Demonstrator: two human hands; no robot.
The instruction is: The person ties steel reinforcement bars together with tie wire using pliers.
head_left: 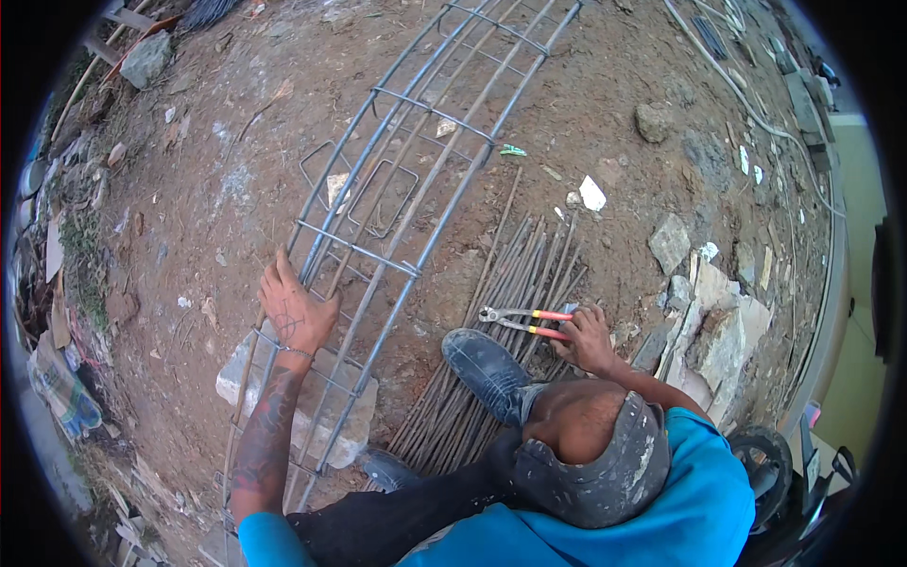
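A long rebar cage (408,269) of straight bars and cross ties runs from the near left toward the far middle. My left hand (298,307) is closed over its left bars, thumb apart from the other fingers. In my right hand (588,340) are tower pincers (539,321) with red and yellow handles, held by the handle ends. Their metal jaws point left, apart from the cage. Just beneath the pincers lies a pile of thin steel rods (453,402) on the soil. A loose bent wire stirrup (416,194) shows beneath the cage.
A pale concrete block (335,406) lies under the near part of the cage. My shoe (482,364) stands on the rods. Broken slabs (727,331) and stones (652,123) lie to the right. A pale hose (746,104) bends along the far right. Rubble edges the left side.
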